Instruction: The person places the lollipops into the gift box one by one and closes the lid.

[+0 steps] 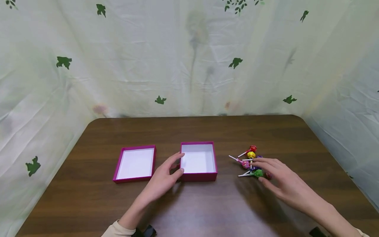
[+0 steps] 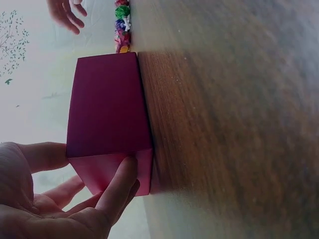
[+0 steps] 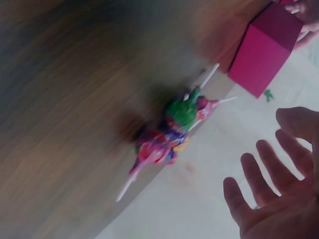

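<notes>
An open magenta box (image 1: 198, 161) with a white inside stands at the table's middle. My left hand (image 1: 177, 163) touches its near left corner, thumb on the front wall and straight fingers along the left wall. The left wrist view shows that thumb (image 2: 122, 174) pressed against the box (image 2: 107, 104). A small pile of wrapped lollipops (image 1: 251, 161) lies to the right of the box. My right hand (image 1: 259, 169) hovers just above the pile with fingers spread and holds nothing. In the right wrist view the right hand (image 3: 269, 184) is apart from the lollipops (image 3: 172, 132).
The box's magenta lid (image 1: 135, 163) lies upside down left of the box. The brown wooden table (image 1: 189, 204) is ringed by a pale curtain with green leaf prints (image 1: 189, 65) at the back and both sides.
</notes>
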### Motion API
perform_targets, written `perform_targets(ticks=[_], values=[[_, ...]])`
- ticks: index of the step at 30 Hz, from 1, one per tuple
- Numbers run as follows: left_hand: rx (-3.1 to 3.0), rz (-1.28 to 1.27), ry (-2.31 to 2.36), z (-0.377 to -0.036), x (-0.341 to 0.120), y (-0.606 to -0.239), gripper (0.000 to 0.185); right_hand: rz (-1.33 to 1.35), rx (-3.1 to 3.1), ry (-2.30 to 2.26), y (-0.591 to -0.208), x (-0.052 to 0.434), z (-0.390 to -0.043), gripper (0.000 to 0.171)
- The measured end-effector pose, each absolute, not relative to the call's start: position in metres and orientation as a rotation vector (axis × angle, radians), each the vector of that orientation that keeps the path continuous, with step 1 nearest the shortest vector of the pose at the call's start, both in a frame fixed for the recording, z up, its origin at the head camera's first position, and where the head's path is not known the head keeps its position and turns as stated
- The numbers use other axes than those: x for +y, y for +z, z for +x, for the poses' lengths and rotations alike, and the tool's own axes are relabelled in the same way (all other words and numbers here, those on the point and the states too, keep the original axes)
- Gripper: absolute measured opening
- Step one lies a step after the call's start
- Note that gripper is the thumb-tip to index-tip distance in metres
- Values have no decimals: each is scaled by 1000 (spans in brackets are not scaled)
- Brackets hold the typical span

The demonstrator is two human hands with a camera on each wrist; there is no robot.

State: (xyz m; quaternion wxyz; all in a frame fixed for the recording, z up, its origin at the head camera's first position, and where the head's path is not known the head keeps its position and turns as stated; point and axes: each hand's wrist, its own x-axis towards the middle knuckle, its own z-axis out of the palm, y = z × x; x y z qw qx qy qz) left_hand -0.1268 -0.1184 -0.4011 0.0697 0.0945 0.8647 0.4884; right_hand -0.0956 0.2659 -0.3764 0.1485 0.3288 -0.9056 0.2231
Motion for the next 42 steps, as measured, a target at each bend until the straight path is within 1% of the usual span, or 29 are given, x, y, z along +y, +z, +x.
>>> perform_targets(ticks=[2,3,6,13,23,33,42], values=[[2602,282,1469,-127,-119,-401,52,965,-2595,650,-378,272,-97,39],[2601,282,1470,-126,-119,-401,52,974,-2592,648,-378,275,-98,40],[2599,280,1470,-126,-119,-400,52,994,-2580,648,-381,284,-101,55],[2604,278,1460,-127,-118,-401,52,1050,-2565,655,-394,308,-110,50],[2600,295,1468,-126,-119,-401,51,1064,-2585,742,-415,332,-125,55],[2596,300,1487,-126,-118,-405,51,899,-2779,673,-425,336,-127,44],[2594,297,1490,-127,-119,-405,51,830,-2822,655,-425,333,-127,41]])
